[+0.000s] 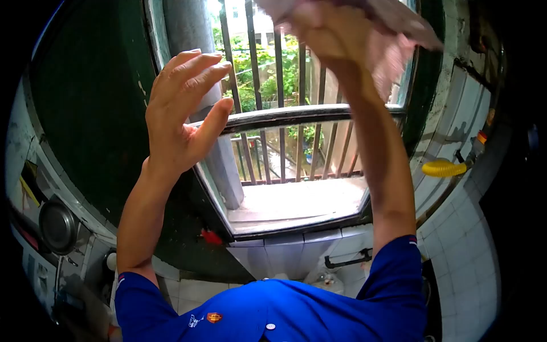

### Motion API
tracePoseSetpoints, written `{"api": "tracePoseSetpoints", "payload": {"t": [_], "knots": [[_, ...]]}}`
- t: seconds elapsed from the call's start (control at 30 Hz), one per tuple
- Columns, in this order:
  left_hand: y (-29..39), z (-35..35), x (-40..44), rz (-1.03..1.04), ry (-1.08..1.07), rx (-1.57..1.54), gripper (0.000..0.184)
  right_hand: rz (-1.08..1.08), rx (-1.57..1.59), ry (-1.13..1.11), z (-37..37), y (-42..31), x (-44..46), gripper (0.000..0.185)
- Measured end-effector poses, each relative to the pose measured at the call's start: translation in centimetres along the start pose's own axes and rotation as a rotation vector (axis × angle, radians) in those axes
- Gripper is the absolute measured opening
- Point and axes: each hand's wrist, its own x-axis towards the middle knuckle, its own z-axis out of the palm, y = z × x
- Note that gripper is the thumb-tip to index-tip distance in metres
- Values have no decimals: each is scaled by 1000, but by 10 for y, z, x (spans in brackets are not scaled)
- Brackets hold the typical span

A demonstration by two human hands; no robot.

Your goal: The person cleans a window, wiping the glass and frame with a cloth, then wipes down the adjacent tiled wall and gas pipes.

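My left hand [185, 108] is raised in front of the left side of the window frame [285, 118]. Its fingers are apart and nothing is in them; whether it touches the frame I cannot tell. Higher up at the top right, my right hand [327, 31] is pressed around a pale pink cloth [393, 57]. The cloth is blurred and hangs down past the wrist, in front of the upper pane. Part of the right hand is cut off by the top edge of the view.
Dark bars [279, 68] and green plants stand beyond the glass. A dark green panel [85, 114] fills the left side. A yellow coiled hose [444, 168] hangs at the right wall. Lower left is a round metal lid [57, 227]; a black pipe [347, 259] runs below the sill.
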Motion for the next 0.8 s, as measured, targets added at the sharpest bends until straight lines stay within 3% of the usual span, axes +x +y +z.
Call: {"api": "tracePoseSetpoints", "payload": {"t": [0.03, 0.2, 0.27, 0.3, 0.33, 0.4, 0.43, 0.47, 0.5, 0.53, 0.57, 0.63, 0.7, 0.8], "knots": [[0, 2, -1, -36, 68, -51, 33, 72, -72, -82, 24, 12, 10, 50], [2, -9, -21, -90, 77, -111, 34, -938, -283, 391, 83, 0, -33, 65], [-2, -19, -35, -102, 88, -134, 34, -1107, -421, 473, 100, 19, -33, 60], [-6, -24, -44, -110, 97, -149, 34, -1064, -522, 469, 97, 38, -22, 54], [-9, -28, -56, -164, 88, -153, 32, -659, -518, 157, 83, 43, -10, 50], [-10, -35, -69, -199, 85, -184, 31, -254, -504, -144, 60, 51, -1, 47], [-10, -35, -72, -224, 73, -222, 31, -449, -503, 177, 51, 53, -5, 53], [-10, -32, -73, -227, 72, -237, 31, -633, -491, 501, 47, 54, -9, 77], [-9, -27, -75, -224, 72, -249, 31, -626, -502, 503, 58, 51, -12, 77], [-9, -20, -75, -218, 88, -303, 31, -686, 56, 121, 80, 39, -16, 53], [-7, -15, -74, -212, 103, -358, 32, -692, 612, -264, 97, 29, -20, 45], [0, -10, -73, -190, 113, -398, 35, -1050, -545, 174, 95, 4, -69, 43], [7, -6, -77, -258, 125, -436, 37, -1139, -524, 46, 104, -9, -86, 49], [18, -11, -85, -212, 139, -416, 38, -1112, -335, -66, 128, 27, -103, 77]]}}
